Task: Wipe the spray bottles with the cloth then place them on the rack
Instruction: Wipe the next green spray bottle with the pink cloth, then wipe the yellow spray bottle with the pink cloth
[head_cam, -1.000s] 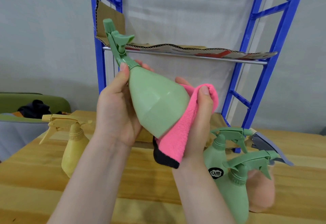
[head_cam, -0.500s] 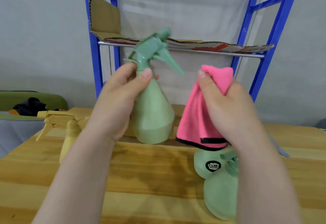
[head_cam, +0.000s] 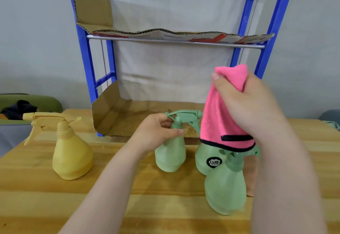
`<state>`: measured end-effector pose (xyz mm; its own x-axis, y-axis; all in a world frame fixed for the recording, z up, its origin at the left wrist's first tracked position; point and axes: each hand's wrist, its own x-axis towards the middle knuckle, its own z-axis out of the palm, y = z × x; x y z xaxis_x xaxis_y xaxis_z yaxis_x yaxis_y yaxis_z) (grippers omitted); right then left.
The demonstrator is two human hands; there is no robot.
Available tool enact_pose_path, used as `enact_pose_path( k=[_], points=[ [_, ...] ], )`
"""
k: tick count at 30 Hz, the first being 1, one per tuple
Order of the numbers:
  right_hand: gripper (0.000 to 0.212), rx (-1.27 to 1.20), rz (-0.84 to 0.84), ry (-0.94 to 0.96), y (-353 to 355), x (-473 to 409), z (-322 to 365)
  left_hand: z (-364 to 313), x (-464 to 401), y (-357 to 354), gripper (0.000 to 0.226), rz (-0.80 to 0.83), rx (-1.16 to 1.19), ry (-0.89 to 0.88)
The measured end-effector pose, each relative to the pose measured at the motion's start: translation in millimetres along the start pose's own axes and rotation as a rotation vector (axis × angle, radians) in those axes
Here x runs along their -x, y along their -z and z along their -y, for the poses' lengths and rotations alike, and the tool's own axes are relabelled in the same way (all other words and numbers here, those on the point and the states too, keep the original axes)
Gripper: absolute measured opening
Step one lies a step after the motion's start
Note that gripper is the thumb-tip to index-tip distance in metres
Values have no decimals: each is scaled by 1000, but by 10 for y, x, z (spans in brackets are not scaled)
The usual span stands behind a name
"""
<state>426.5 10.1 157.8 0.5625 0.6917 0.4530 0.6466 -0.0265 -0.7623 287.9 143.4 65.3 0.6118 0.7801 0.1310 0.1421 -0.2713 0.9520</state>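
Note:
My left hand grips the neck of a green spray bottle, which stands upright low over the wooden table, in front of the rack's cardboard-lined bottom shelf. Whether its base touches the table I cannot tell. My right hand holds a pink cloth with a black hem, raised to the right. Two more green bottles stand under the cloth, one with a black label, one nearer. A yellow spray bottle stands at the left.
The blue rack stands at the table's back, with a cardboard-covered upper shelf on a metal bar. A green bin with dark cloth sits far left beyond the table. Something orange-brown lies behind the right bottles.
My left hand has lowered the green bottle from chest height down to the table in front of the rack. The right hand with the cloth has drifted right and stayed raised.

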Motion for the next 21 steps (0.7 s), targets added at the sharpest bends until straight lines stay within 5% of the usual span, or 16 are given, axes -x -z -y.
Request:
enact_pose_path(
  k=[4,15,18,21],
  points=[
    [43,54,-3,33,-65,-17,-33,78,-19,5,24,23,31,36],
    [42,130,28,64,-163,20,21,102,-24,112,55,147,-119,96],
    [44,147,31,74,-214,30,53,7,28,227,44,174,-354,110],
    [44,139,57,100,-311,64,112,-179,118,484,31,26,-508,56]
  ],
)
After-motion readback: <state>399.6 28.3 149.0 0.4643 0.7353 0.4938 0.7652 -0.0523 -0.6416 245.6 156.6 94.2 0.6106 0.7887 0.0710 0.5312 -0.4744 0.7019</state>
